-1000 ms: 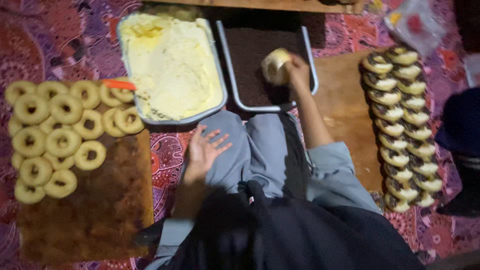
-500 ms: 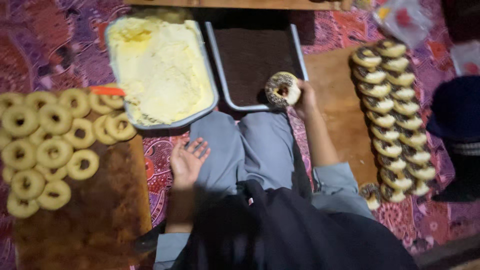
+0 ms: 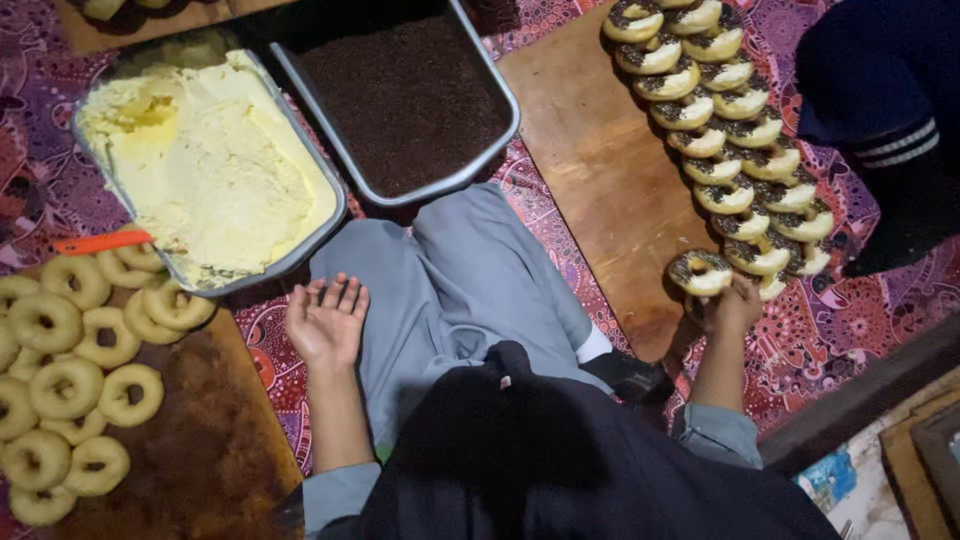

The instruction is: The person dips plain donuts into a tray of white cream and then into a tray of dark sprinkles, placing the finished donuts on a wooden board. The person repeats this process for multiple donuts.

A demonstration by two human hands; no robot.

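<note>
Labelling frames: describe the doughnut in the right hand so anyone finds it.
Start at the wooden board with two rows of sprinkle-topped doughnuts. At their near end sits the held doughnut, the only one gripped by the right hand.

We wear grey-blue trousers (image 3: 470, 290), a dark top (image 3: 560, 460) with rolled grey-blue sleeves (image 3: 715, 432), and a white sock (image 3: 596, 345) at one ankle.
</note>
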